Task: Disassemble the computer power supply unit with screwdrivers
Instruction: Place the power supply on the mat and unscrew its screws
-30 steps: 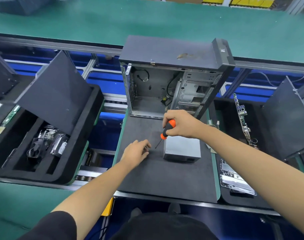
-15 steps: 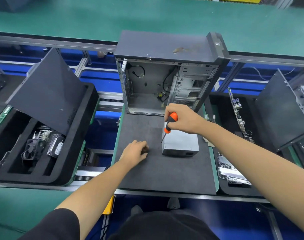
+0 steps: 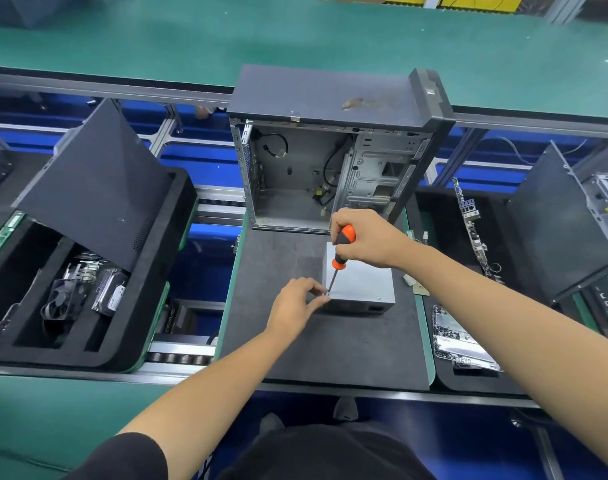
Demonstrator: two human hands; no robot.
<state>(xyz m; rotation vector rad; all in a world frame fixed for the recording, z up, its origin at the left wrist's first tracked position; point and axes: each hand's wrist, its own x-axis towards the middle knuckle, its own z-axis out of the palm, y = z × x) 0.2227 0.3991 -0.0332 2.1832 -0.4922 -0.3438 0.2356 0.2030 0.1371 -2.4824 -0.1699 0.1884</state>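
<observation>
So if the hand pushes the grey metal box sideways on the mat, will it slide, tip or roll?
The grey metal box is low with flat sides, so it probably will not roll or tip. It lies on a dark mat that looks matte, so it would likely drag rather than glide. Being sheet metal, it should stay stiff.

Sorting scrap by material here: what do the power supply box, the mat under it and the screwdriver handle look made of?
Power supply: apparently bare sheet metal, a dull grey sheen with crisp folded edges. Mat: probably foam or rubber, matte dark grey with a finely grained surface. Screwdriver handle: likely moulded plastic, glossy orange with a black middle that may be rubber.
</observation>
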